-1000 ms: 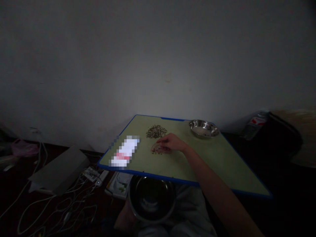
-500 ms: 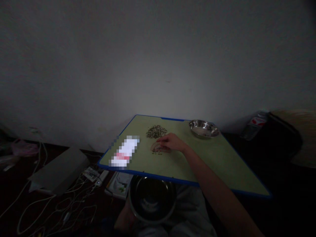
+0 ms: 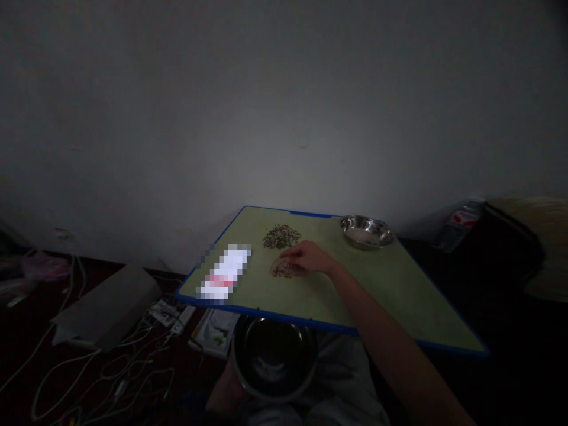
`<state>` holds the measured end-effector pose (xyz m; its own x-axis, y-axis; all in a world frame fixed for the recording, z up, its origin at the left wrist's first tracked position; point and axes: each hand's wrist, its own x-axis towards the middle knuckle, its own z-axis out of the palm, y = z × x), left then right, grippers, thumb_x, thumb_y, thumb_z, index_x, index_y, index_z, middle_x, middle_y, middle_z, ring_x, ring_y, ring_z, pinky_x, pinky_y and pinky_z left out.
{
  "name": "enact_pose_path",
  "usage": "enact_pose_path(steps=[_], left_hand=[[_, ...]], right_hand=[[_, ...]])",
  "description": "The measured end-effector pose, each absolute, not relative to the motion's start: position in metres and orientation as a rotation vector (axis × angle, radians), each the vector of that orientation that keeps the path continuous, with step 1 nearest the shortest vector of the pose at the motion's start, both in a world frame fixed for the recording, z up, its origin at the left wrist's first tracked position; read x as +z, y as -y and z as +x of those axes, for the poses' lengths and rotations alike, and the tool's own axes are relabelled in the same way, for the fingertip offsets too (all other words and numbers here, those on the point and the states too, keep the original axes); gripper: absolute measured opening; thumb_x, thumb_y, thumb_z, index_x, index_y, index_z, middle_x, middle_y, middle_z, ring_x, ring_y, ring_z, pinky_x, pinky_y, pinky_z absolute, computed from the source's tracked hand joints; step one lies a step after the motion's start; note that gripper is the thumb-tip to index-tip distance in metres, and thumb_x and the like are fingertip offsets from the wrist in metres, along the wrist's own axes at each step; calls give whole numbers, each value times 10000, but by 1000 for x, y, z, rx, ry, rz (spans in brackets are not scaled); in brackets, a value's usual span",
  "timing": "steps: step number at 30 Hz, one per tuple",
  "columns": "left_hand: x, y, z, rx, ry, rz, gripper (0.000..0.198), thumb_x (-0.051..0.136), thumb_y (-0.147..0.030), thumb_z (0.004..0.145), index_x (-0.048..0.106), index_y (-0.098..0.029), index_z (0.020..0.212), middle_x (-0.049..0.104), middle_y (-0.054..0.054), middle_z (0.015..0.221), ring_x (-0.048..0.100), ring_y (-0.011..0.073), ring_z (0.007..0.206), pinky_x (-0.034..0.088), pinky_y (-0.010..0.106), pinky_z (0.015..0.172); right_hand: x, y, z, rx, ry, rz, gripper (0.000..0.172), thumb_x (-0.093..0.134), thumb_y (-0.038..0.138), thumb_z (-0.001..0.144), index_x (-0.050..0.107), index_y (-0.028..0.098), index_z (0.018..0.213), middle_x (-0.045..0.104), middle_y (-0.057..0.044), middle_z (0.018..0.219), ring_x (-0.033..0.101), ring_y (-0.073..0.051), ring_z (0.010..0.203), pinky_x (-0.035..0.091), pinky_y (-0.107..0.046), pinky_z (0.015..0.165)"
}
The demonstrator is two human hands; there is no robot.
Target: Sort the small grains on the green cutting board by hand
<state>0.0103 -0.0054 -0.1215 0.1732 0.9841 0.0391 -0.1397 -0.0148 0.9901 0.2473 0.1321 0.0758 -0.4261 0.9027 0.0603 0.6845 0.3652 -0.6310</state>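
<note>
On the pale green board (image 3: pixel 337 302) with a blue rim lies a loose pile of small dark bits (image 3: pixel 281 236). Just in front of it my right hand (image 3: pixel 306 257) has its fingers bent down over a small, pinkish, see-through piece (image 3: pixel 280 268), with a few dark bits beside it. Whether the fingers grip that piece is too dim to tell. Below the board's near edge, my left hand (image 3: pixel 231 387) is closed on the left side of a dark metal bowl (image 3: pixel 275 361). A shiny steel bowl (image 3: pixel 366 232) stands at the board's back right.
A lit, blurred-out phone-like shape (image 3: pixel 225 275) lies on the board's left. Tangled white cables (image 3: pixel 119 361), a power strip (image 3: pixel 181 319), a grey box (image 3: pixel 109 305) and a tray (image 3: pixel 215 331) are on the floor at left. A bottle (image 3: pixel 458 226) leans at right.
The fingers of my right hand have shifted very slightly over the see-through piece, which has moved a little. My left hand and both bowls stay in place.
</note>
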Motion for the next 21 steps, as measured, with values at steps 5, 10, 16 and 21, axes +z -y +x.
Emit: enact_pose_path(steps=[5, 10, 16, 21], left_hand=[[-130, 8, 10, 1180, -1005, 1135, 567, 680, -487, 759, 561, -271, 1269, 607, 94, 1339, 506, 330, 1246, 328, 552, 1076], [-132, 13, 9, 1196, -1035, 1091, 595, 679, -566, 693, 618, -327, 1235, 729, 24, 1177, 530, 347, 1237, 453, 434, 1016], [-115, 33, 6, 1326, -1092, 1212, 732, 777, -518, 605, 587, -300, 1277, 613, 63, 1346, 428, 365, 1321, 329, 433, 1119], [-116, 36, 4, 1294, -1177, 1225, 728, 760, -560, 602, 602, -299, 1262, 619, 78, 1339, 439, 384, 1308, 301, 457, 1131]], right_hand=[[75, -133, 248, 745, 2249, -1377, 325, 592, 172, 782, 720, 148, 1079, 693, -21, 681, 522, -97, 546, 397, -205, 563], [75, -133, 247, 734, 2255, -1352, 321, 607, 172, 771, 723, 119, 1066, 696, -33, 695, 517, -101, 554, 394, -209, 560], [74, -132, 247, 778, 2236, -1323, 301, 603, 178, 779, 731, 143, 1049, 682, -20, 656, 523, -96, 535, 400, -202, 547], [73, -133, 246, 740, 2232, -1372, 315, 586, 157, 788, 720, 130, 1073, 683, -27, 654, 530, -98, 539, 398, -209, 557]])
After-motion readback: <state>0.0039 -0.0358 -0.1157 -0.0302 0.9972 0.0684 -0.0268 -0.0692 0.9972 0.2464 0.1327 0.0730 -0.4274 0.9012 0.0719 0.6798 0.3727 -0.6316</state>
